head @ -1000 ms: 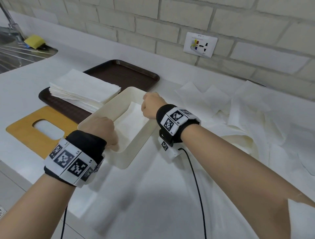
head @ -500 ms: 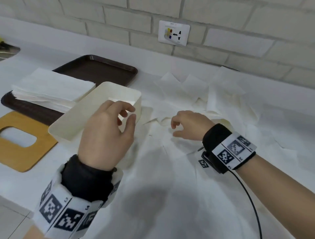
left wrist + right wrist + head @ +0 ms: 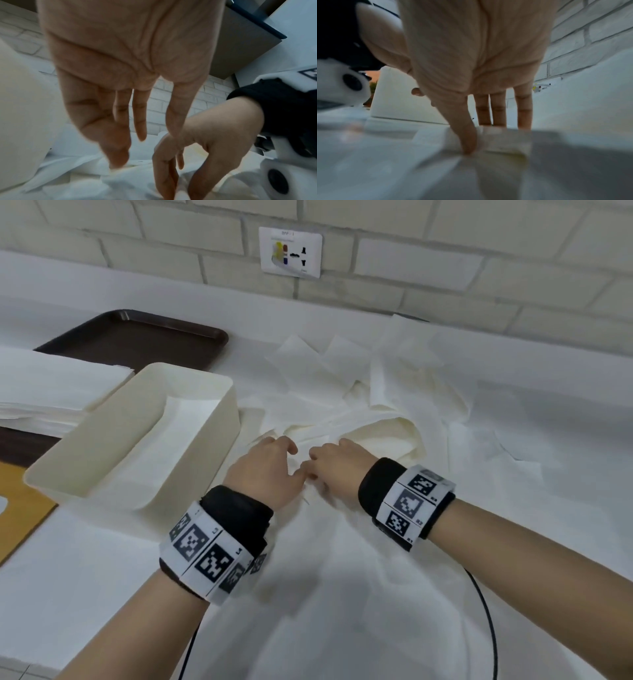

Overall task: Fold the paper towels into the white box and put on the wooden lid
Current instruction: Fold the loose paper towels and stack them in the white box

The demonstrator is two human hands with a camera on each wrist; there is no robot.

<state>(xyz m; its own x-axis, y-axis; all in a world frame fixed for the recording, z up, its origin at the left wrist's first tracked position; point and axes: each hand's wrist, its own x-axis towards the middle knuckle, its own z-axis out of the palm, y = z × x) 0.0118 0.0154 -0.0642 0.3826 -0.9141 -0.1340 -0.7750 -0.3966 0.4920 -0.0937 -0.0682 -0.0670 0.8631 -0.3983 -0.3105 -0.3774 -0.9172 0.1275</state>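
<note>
The white box stands open left of centre with a flat paper towel inside. Loose paper towels lie crumpled over the counter to its right. Both hands are down on this pile, close together beside the box. My left hand hangs with relaxed, straight fingers just above the paper and holds nothing. My right hand pinches a raised fold of paper towel, thumb in front and fingers behind it. The wooden lid lies flat at the far left edge.
A stack of folded towels sits on a brown tray behind the box. A brick wall with a socket backs the counter. A black cable trails from my right wrist over the spread paper.
Both hands left the box and moved right onto the loose towels. The left hand dropped down beside the right, which now pinches a fold. The head view swung right.
</note>
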